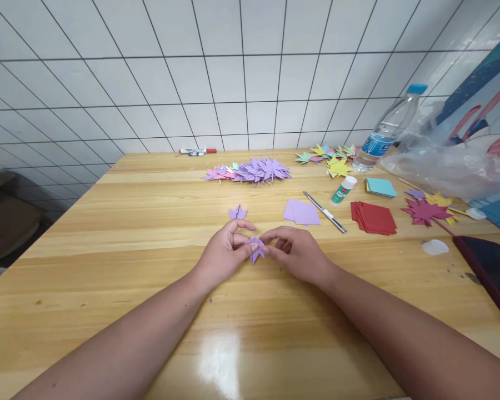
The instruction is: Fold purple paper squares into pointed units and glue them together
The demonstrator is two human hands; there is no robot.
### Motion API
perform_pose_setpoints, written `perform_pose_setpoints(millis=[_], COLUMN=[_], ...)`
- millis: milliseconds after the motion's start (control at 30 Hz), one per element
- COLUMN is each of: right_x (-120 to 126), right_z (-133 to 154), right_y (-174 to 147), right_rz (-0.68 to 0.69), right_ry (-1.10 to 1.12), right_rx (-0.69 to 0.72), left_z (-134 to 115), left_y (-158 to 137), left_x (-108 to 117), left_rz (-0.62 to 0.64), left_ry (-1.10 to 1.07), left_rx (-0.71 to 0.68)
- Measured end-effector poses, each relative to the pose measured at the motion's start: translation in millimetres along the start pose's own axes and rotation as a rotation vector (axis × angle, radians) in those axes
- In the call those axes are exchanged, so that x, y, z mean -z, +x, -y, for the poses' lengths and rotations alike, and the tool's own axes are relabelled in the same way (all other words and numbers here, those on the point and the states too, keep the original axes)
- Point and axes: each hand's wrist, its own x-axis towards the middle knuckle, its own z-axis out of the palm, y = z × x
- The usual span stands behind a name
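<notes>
A small folded purple paper piece point(255, 254) with pointed tips is held between both hands, just above the wooden table. My left hand point(227, 247) pinches it from the left, the thumb lying over its front. From the other side, my right hand point(295, 250) grips its right edge between thumb and fingers. Just beyond my left hand lies another folded purple paper piece point(238, 212). Flat purple paper squares point(301, 212) lie past my right hand, beside a utility knife point(325, 212).
A pile of purple folded paper leaves point(261, 171) lies near the tiled wall, with markers point(198, 151) behind. To the right are a glue stick point(344, 190), red paper squares point(374, 218), blue paper squares point(380, 187), a water bottle point(385, 133), a dark red paper leaf point(427, 212) and a phone point(491, 275).
</notes>
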Motion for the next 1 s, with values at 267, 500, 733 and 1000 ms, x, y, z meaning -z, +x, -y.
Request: perform_pose_setpoints(millis=[267,500,733,1000], right_x=[-3.4,0.7,-0.5,-1.2], right_z=[3.5,7.2,9.8,6.4], right_y=[2.2,2.1,-0.9,2.2], right_rz=[0.005,0.092,0.082,0.11], right_ry=[0.166,0.274,0.208,0.424], right_rx=[-0.093,-0.192,-0.116,-0.199], left_z=[-0.6,-1.9,-2.7,-6.9], left_y=[-4.5,-5.4,-11.4,-11.4], left_x=[-4.0,-4.9,-8.5,-7.7], left_rz=[0.009,0.008,0.054,0.099], left_ry=[0.095,0.113,0.208,0.217], left_rx=[0.004,-0.014,-0.049,-0.102])
